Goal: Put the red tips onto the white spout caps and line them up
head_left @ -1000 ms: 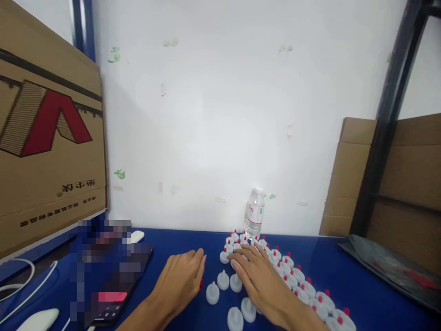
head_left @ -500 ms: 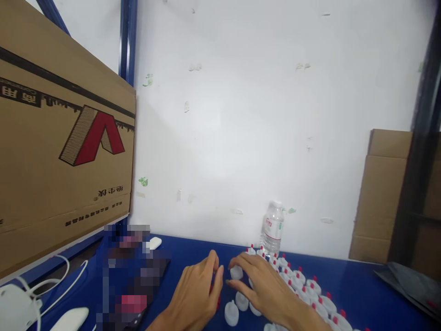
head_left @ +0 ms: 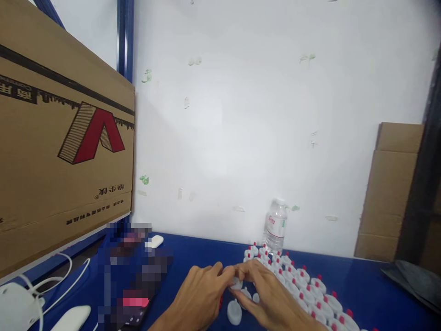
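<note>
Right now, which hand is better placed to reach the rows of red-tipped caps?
Probably the right hand: it lies beside the red-tipped caps; the left hand is beyond the pinched white cap.

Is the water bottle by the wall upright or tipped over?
Upright: the bottle stands on its base on the blue table, neck pointing up.

White wall [head_left: 241, 115] behind, scuffed, small green marks on it, evenly lit. Blue bench [head_left: 193, 250] runs along its foot. Big cardboard box [head_left: 51, 161] with a red logo over the bench's left edge, blue upright [head_left: 124, 37] behind it. Plain cardboard [head_left: 389, 193] and dark upright [head_left: 423, 184] at the far right corner.
</note>
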Available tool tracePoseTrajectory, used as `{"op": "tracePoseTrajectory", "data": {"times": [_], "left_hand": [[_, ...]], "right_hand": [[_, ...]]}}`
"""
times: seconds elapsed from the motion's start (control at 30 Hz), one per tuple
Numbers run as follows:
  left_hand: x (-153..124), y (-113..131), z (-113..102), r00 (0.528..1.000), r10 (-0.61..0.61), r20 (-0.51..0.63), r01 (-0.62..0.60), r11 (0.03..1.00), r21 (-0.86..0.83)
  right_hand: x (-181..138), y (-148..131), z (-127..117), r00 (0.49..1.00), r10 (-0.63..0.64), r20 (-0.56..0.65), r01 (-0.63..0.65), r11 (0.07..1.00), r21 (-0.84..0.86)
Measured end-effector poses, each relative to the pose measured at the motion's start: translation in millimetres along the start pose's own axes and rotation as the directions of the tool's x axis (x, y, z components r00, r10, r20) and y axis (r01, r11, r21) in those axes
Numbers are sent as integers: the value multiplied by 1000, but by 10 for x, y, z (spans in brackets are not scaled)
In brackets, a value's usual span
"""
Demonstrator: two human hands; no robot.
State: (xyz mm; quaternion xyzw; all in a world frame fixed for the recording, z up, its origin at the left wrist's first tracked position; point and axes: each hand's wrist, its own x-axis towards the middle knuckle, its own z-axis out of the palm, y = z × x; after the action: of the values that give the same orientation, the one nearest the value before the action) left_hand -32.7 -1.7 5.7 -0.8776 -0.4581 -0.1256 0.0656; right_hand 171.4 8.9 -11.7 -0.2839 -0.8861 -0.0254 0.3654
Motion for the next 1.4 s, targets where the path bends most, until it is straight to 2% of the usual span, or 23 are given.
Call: {"op": "tracePoseTrajectory", "data": {"times": [0.1,0.13,0.2,0.3,0.43,0.53,0.7,0.77,0.83,0.93,1.0,1.07,1.13,1.23,1.3,1.4], "left_hand": [[7,-39,23,991,-70,-116,57,992,-115],[8,-48,26,981,-110,-158,87,985,-148],[12,-61,25,966,-187,-181,158,974,-162],[31,-78,36,961,-251,-113,240,965,-106],[49,-122,79,949,-310,-48,307,949,-73],[49,-188,93,951,-310,0,309,949,-67],[42,-318,73,970,-226,88,235,966,-104],[31,-341,55,968,-222,116,237,962,-136],[14,-339,35,964,-223,147,247,954,-173],[-12,-317,21,958,-213,192,254,941,-225],[-21,-309,30,957,-208,204,256,934,-249],[-21,-313,44,958,-206,202,255,931,-262],[-11,-318,45,962,-203,184,248,930,-270],[16,-297,6,972,-212,103,233,934,-272],[31,-253,-34,975,-220,33,220,937,-273],[34,-166,-62,982,-181,-61,153,938,-311]], "right_hand": [[57,95,-87,997,-71,22,71,997,-37],[73,139,-119,999,-46,27,47,998,-44],[88,227,-169,996,89,27,-88,996,-34],[50,309,-174,959,273,76,-274,962,2],[-56,287,-112,945,267,189,-269,963,-15],[-82,250,-142,925,263,274,-268,963,-19],[-26,351,-282,905,366,215,-357,931,-84],[-21,420,-285,883,414,220,-392,909,-139],[-34,462,-241,845,456,278,-414,888,-198],[-59,455,-134,788,504,354,-437,862,-256],[-62,423,-84,771,515,374,-448,857,-256],[-45,391,-85,780,503,372,-444,864,-236],[-11,367,-145,820,476,317,-427,878,-216],[47,322,-293,898,421,130,-392,898,-201],[69,266,-363,922,384,39,-370,908,-195],[66,135,-345,966,253,49,-241,955,-175]]}}
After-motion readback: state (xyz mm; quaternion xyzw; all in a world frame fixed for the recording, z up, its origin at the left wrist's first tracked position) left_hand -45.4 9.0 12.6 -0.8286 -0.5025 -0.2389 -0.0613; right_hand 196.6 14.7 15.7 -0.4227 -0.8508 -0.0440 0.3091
